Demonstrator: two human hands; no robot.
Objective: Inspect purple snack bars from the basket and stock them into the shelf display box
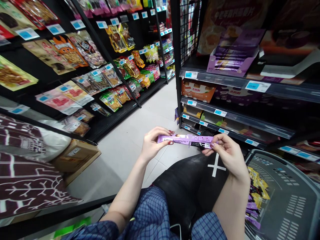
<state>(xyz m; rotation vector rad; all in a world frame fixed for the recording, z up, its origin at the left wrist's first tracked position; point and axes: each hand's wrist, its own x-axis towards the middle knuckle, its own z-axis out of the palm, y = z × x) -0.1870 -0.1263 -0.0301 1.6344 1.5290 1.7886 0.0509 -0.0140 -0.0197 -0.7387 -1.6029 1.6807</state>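
Observation:
A long, narrow purple snack packet (183, 139) is stretched level between my two hands, above my dark-clothed lap. My left hand (156, 138) pinches its left end between thumb and fingers. At the other end my right hand (226, 151) grips the packet near a barcode, thumb on top. Printed text and a small food picture show on the wrapper. Right of my right forearm stands a grey plastic basket (285, 186), holding several yellow packets (258, 186) and purple packets (252, 213) along its left side.
On the right, a black shelf (275, 88) carries an open purple display box (235, 63) of similar slim packets and an orange carton (198, 90). Bagged snacks (75, 50) hang along the left racks. A cardboard box (75, 156) stands on the pale tiled floor (152, 106) at left.

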